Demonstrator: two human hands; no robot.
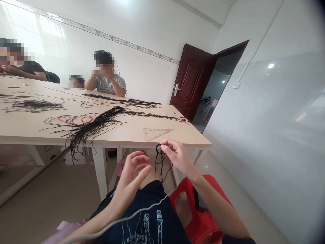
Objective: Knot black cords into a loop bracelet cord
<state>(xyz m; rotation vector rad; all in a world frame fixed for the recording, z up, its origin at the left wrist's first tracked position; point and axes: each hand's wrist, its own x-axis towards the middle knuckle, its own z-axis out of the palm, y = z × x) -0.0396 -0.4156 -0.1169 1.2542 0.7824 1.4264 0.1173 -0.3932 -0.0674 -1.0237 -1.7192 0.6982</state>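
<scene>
My right hand [175, 154] pinches a small looped bundle of black cord [159, 159] just below the table's front edge, and its loose ends hang down. To the left, my left hand [135, 169] is raised with curved fingers apart and nothing in it. Just beyond my right hand, a clear triangular ruler [156, 133] lies on the table [132, 134]. Further left a thick bundle of black cords [95, 125] droops over the front edge, with a red cord [76, 119] beside it.
More black cords [38, 105] lie across the table. A person in a grey shirt [109, 84] sits at the far side, another person in black [38, 70] at the far left. A red stool [213, 189] stands at my right. A brown door [193, 78] stands open behind.
</scene>
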